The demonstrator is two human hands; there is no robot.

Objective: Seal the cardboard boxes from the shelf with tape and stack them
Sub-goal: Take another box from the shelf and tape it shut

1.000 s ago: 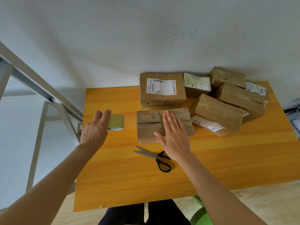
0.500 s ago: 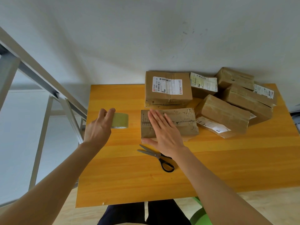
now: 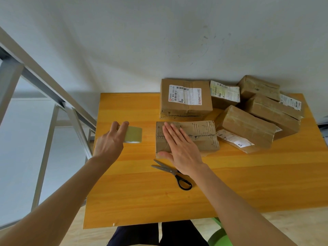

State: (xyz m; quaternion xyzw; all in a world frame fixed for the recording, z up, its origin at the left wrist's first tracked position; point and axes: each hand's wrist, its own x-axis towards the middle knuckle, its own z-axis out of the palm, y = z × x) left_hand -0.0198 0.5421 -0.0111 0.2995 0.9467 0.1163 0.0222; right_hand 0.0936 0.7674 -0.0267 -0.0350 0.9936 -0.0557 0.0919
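The box [image 3: 198,137] lies flat mid-table [image 3: 133,192], its long axis running left to right, parallel to the near edge; its top seam runs the same way. The right hand [image 3: 181,148] rests flat on its left half, fingers straight and pointing at the wall, thumb at the near-left corner. Left of it, apart, the left hand [image 3: 110,144] grips the roll [image 3: 134,134], fingers curled over the top; the roll may touch the table.

Scissors [image 3: 170,170] lie just nearer, blades pointing left. A labelled box [image 3: 184,98] sits close behind and more boxes [image 3: 246,125] crowd the right end.

The box is worn brown cardboard, its top scuffed with corrugation showing.
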